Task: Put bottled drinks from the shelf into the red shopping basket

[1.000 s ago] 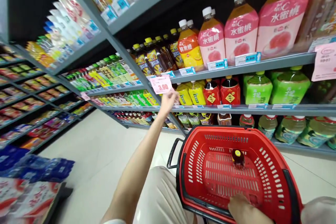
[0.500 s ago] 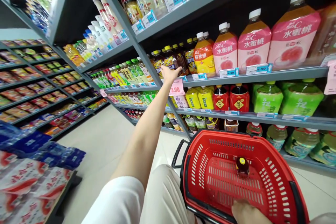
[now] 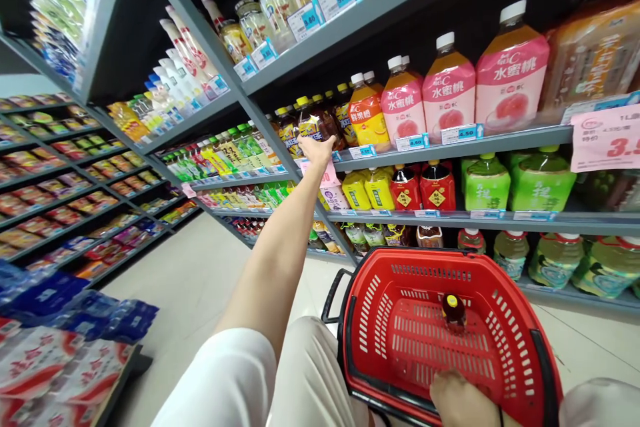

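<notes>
My left hand [image 3: 318, 148] is stretched out to a shelf of dark tea bottles with yellow caps [image 3: 309, 123]. Its fingers are spread and reach the foot of one bottle, above a pink price tag [image 3: 330, 177]. My right hand [image 3: 461, 403] is closed on the near rim of a red plastic basket [image 3: 505, 293], which sits against my lap. One dark bottle with a yellow cap [image 3: 453, 311] stands inside the basket.
Grey shelves [image 3: 450, 145] run along the right, packed with pink peach drinks [image 3: 510, 83], orange juice, green bottles [image 3: 543, 180] and jars higher up. More shelving with snacks lines the far left. Blue and red packs [image 3: 60, 347] are stacked at the lower left beside the tiled aisle floor [image 3: 195, 293].
My left hand has risen from the pink price tag to the shelf above and now reaches the dark bottles. The view has tilted upward. My right hand has stayed on the basket.
</notes>
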Tool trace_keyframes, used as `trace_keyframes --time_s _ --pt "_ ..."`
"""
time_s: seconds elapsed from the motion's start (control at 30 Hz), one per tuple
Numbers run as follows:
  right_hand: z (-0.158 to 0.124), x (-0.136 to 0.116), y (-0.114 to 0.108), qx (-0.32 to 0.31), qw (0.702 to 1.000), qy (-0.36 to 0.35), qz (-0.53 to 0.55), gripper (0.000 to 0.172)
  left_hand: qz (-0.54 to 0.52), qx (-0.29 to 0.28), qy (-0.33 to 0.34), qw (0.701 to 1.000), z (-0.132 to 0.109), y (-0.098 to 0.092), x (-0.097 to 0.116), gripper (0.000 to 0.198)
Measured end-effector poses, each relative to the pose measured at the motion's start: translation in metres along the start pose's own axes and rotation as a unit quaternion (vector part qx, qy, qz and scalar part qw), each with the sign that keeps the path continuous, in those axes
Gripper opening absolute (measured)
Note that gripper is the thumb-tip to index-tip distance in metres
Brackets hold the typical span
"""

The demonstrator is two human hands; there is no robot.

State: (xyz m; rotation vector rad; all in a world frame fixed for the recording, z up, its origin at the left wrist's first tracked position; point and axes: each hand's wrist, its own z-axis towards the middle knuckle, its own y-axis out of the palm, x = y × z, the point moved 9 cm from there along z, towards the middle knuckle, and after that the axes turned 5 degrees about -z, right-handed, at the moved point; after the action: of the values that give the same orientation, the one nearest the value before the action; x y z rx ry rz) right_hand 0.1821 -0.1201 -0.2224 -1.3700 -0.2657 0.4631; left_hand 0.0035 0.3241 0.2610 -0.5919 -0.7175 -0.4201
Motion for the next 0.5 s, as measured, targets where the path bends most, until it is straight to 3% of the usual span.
trace_keyframes --time_s 0.1,0.17,0.23,0.33,0.43,0.47,0.5 --pt "-0.003 -0.008 0.005 -0.021 0.995 -0.041 -0.086 0.018 -0.052 0.067 0.025 0.996 -0.023 -0.02 0.007 0.109" --pt "-0.002 -0.009 0.003 -0.035 0.996 -0.047 -0.074 0.02 -0.129 0.131 0.052 0.982 -0.046 -0.043 0.009 0.105" --pt "0.006 -0.004 0.002 -0.116 0.992 -0.027 -0.032 0.015 -0.207 0.147 0.085 0.963 -0.074 -0.064 0.008 0.091" --pt "0.024 0.012 -0.011 -0.294 0.949 0.032 0.11 0.031 -0.269 0.047 0.142 0.952 -0.125 -0.083 0.002 0.081" --pt "0.066 0.031 -0.068 -0.236 0.914 0.07 0.322 0.024 -0.319 -0.152 0.14 0.925 -0.197 -0.084 -0.015 0.105" --pt "0.081 0.041 -0.088 -0.185 0.892 0.085 0.404 0.029 -0.345 -0.225 0.125 0.903 -0.226 -0.08 -0.022 0.109" --pt "0.091 0.051 -0.1 -0.157 0.843 0.111 0.503 0.034 -0.362 -0.289 0.102 0.88 -0.255 -0.077 -0.029 0.113"
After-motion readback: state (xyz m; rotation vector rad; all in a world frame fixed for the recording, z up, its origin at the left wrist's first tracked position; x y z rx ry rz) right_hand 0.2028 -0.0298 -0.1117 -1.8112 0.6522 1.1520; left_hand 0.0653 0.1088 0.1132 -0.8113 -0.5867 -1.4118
